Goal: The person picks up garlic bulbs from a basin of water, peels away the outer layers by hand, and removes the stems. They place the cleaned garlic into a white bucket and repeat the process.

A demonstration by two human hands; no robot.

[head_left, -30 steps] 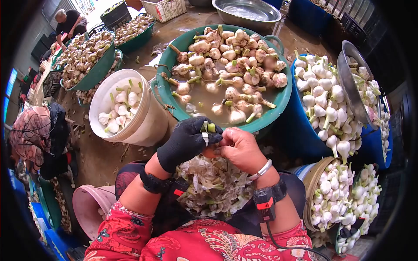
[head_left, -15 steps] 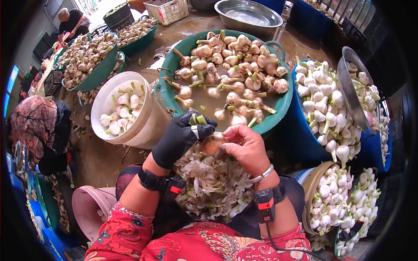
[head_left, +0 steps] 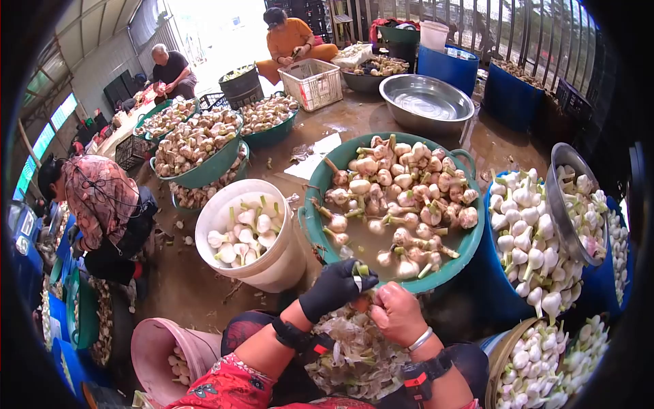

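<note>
In the head view my left hand (head_left: 330, 292), in a black glove, grips a garlic bulb (head_left: 362, 300) with its green stem poking out above the fingers. My bare right hand (head_left: 398, 312) is closed against the bulb's side, fingertips at its outer skin. Fingers cover most of the bulb. Below both hands lies a heap of loose garlic skins (head_left: 354, 358) at my lap. Just beyond them stands a green tub (head_left: 314, 228) of murky water and unpeeled garlic (head_left: 409, 194). To the left, a white bucket (head_left: 285, 255) holds clean white bulbs.
A blue barrel (head_left: 496, 262) of peeled garlic stands at right, with a metal basin (head_left: 571, 204) tilted on top. A pink bucket (head_left: 157, 365) sits lower left. Green basins (head_left: 218, 170) heaped with garlic stand farther back. Co-workers sit at left (head_left: 102, 198) and behind (head_left: 296, 41).
My view has tipped upward and swung left, so the scene sits lower and farther right. The right fingers have curled in more tightly beside the bulb. The left hand keeps its hold.
</note>
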